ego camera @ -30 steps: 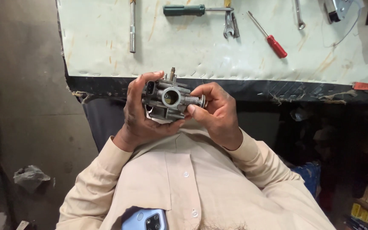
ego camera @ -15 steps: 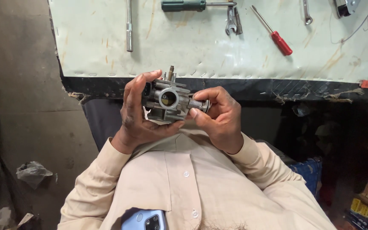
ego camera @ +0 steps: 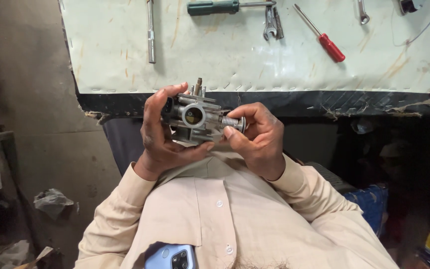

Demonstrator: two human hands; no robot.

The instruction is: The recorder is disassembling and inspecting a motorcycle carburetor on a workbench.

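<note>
A small grey metal carburettor (ego camera: pixel 191 117) with a round bore is held up in front of my chest. My left hand (ego camera: pixel 161 135) wraps around its left side and underside. My right hand (ego camera: pixel 256 138) pinches a screw with a coiled spring (ego camera: pixel 232 122) that sticks out of the carburettor's right side, thumb and forefinger on its head. My beige shirt (ego camera: pixel 225 219) fills the lower view.
A pale worn workbench (ego camera: pixel 255 55) lies beyond the hands, with a green-handled screwdriver (ego camera: pixel 213 7), a red-handled screwdriver (ego camera: pixel 324 39), a socket wrench (ego camera: pixel 150 35) and spanners (ego camera: pixel 272 24) on it. A blue phone (ego camera: pixel 172 256) sits in my shirt pocket. Crumpled rags (ego camera: pixel 51 200) lie on the floor at left.
The spring screw has come further out from the carburettor's right side, with more of the coil showing between my right fingers. Both hands stay in about the same place.
</note>
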